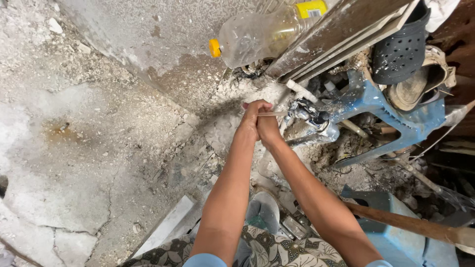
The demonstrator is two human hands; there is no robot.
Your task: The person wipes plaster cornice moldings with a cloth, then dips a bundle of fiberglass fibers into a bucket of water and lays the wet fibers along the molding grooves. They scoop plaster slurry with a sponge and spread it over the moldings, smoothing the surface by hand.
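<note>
Thin rod (271, 114), seemingly between clasped hands (258, 123)

Both hands, left hand (251, 123) and right hand (267, 127), are pressed together around a thin pale strip (271, 114) right beside a grimy metal tap (316, 122), with a clear plastic bottle with a yellow cap (257, 34) above.

Bright even daylight, soft shadows, sharp focus, wide-angle edge distortion

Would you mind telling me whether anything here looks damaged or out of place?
Yes. The grey concrete floor is cracked and strewn with rubble. A clear plastic bottle with a yellow cap lies tipped on its side above the clasped left hand and right hand, beside the metal tap.
</note>
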